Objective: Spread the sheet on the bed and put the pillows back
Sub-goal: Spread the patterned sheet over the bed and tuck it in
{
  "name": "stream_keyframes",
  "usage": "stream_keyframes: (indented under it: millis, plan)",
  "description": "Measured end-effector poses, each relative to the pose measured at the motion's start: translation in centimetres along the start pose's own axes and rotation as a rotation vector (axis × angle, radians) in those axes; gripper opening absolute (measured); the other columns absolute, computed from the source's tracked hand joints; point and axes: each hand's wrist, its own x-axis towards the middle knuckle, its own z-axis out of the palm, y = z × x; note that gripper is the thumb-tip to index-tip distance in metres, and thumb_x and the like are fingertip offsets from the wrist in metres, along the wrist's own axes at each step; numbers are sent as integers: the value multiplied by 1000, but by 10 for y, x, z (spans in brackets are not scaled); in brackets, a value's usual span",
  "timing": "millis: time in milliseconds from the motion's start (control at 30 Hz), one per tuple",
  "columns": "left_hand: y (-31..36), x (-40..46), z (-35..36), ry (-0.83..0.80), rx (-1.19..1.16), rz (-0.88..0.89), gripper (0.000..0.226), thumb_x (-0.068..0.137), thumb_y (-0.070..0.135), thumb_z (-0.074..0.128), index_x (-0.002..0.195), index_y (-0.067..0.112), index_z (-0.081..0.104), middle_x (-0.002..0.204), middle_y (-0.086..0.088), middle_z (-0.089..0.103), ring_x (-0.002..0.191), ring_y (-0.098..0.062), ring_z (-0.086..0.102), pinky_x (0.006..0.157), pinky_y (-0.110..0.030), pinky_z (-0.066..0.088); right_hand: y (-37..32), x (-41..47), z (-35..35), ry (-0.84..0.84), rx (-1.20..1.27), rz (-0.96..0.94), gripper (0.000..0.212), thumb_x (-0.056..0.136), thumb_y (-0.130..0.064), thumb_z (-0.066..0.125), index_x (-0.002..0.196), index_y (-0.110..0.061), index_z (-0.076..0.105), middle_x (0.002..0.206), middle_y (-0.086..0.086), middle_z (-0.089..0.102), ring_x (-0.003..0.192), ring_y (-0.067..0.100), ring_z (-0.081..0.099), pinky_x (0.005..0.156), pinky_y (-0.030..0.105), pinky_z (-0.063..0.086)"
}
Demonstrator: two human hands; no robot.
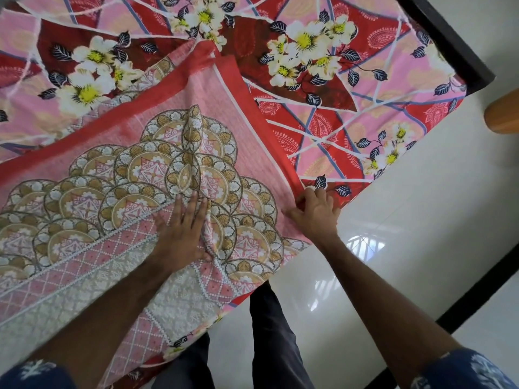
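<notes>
A pink sheet [146,153] with a red border and a tan scalloped pattern lay partly spread over the bed [365,113], which was already covered by a red and pink floral cover [323,60]. The sheet occupied the near left portion of the bed and reached its near edge, with one corner hanging over the side. A raised fold ran up the middle of the sheet.

The left hand [184,234] rested flat on the sheet, fingers straight and together, pressing the cloth just beside the fold. The right hand [316,211] was at the sheet's right edge, near the bed's side, its fingers curled and its grip clamped on the red border.

A glossy white floor [407,234] lay to the right. A dark bed frame [449,40] showed at the upper right corner.
</notes>
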Motion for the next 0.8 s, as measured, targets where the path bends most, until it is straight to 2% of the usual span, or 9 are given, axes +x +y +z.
stream_keyframes:
  millis: [200, 333, 433, 500, 567, 633, 700, 767, 800]
  plan:
    - [-1, 1, 1, 22, -7, 10, 148, 61, 89, 59, 147, 20, -41, 156, -10, -45, 147, -43, -31, 107, -82, 6, 14, 0, -9, -39, 20, -1, 46, 94, -53, 61, 124, -19, 68, 123, 7, 50, 121, 30, 44, 104, 52, 32]
    - [-2, -1, 3, 64, -2, 23, 147, 58, 92, 54, 153, 19, -31, 160, -9, -40, 149, -43, -24, 105, -83, 11, 45, -3, -16, -7, 18, 126, 46, 93, -56, 61, 118, -19, 70, 129, 10, 51, 123, 34, 47, 103, 56, 36]
    - [-2, -1, 5, 89, -4, 22, 146, 56, 94, 49, 153, 19, -32, 160, -8, -41, 150, -42, -24, 106, -82, 11, 58, -17, -6, -56, 145, 192, 51, 90, -66, 56, 101, -18, 70, 120, 9, 52, 115, 35, 51, 99, 55, 41]
    - [-1, -2, 5, 118, -1, 15, 144, 54, 97, 39, 154, 19, -29, 162, -9, -36, 150, -42, -21, 106, -82, 13, 68, -22, -1, -77, 199, 153, 61, 78, -81, 54, 91, -22, 65, 111, 4, 53, 106, 33, 55, 94, 57, 48]
    - [2, -6, 8, 141, 18, 21, 142, 58, 97, 42, 154, 19, -29, 163, -11, -33, 150, -44, -19, 107, -81, 13, 83, -19, 2, -139, 182, 83, 63, 71, -87, 56, 91, -28, 63, 111, -1, 53, 102, 28, 56, 91, 55, 51]
    - [10, -10, 11, 169, 3, 68, 137, 64, 93, 48, 155, 23, -27, 163, -11, -33, 151, -45, -18, 109, -81, 10, 82, -18, -12, -133, 207, 23, 46, 76, -73, 69, 79, -29, 58, 110, -2, 57, 102, 22, 55, 89, 47, 49]
    - [20, -16, 15, 186, -6, 141, 130, 69, 90, 49, 157, 28, -23, 163, -11, -33, 151, -43, -20, 111, -80, 7, 80, -17, -27, 23, 363, 33, 34, 85, -45, 75, 68, -23, 55, 93, 2, 64, 85, 18, 58, 75, 39, 50]
    - [30, -21, 24, 217, 49, 206, 128, 71, 88, 52, 159, 25, -15, 165, -13, -28, 151, -45, -19, 112, -79, 8, 86, -12, -39, 207, 512, 168, 34, 91, -21, 69, 65, -17, 47, 67, 3, 53, 62, 15, 47, 62, 34, 42]
    - [35, -24, 30, 229, 76, 221, 128, 71, 85, 55, 161, 22, -10, 166, -16, -24, 151, -48, -16, 112, -79, 9, 91, -12, -40, 252, 498, 202, 36, 92, -18, 66, 65, -16, 43, 63, 3, 47, 59, 17, 43, 61, 32, 37]
